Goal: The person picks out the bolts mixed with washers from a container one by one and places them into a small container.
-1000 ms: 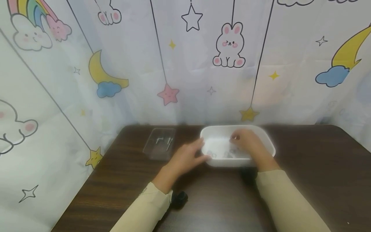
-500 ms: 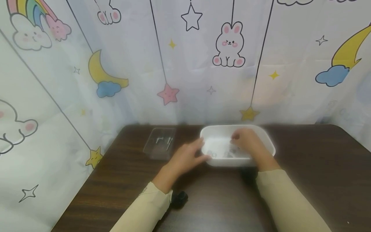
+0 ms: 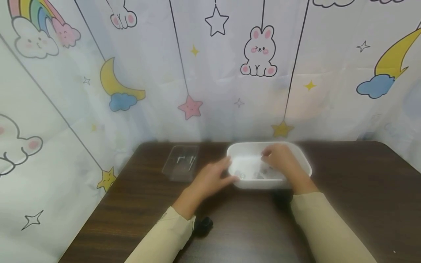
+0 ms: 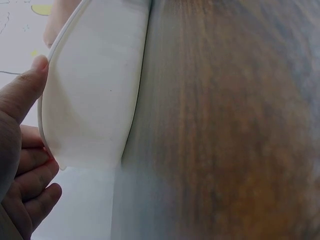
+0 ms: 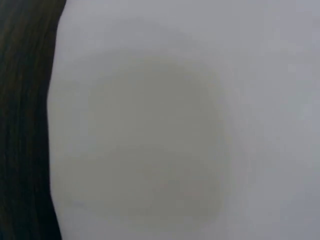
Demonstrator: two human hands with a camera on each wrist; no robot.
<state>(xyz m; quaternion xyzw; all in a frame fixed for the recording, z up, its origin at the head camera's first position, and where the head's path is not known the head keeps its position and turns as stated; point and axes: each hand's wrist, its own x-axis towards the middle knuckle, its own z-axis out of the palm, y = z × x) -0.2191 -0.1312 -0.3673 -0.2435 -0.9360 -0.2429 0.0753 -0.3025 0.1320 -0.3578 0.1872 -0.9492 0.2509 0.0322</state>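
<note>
My left hand point(image 3: 212, 178) holds the left end of a white plastic tub point(image 3: 300, 153). In the left wrist view, the thumb point(image 4: 36, 75) meets the tub's rim while bent fingers lie against its end. Over the inside of the tub, my right hand point(image 3: 279, 159) has its fingertips pinched together at a tiny shiny piece point(image 3: 262, 156), mostly hidden by the fingers. Below it, several small greyish pieces point(image 3: 242, 175), some ring-like, lie on the tub's floor. The right wrist view is filled by the tub's blurred white wall point(image 5: 150, 125); the hand is not seen there.
A shallow clear plastic box point(image 3: 170, 164) stands left of the tub, with a few thin metal pieces point(image 3: 192, 163) in it. Both stand near the back edge of the dark wooden table point(image 3: 236, 230). A printed curtain point(image 3: 158, 73) hangs behind.
The right fingertips have shifted slightly within the tub, and the dark spot seen between them a second ago is gone. The left hand, tub and clear box stay in place.
</note>
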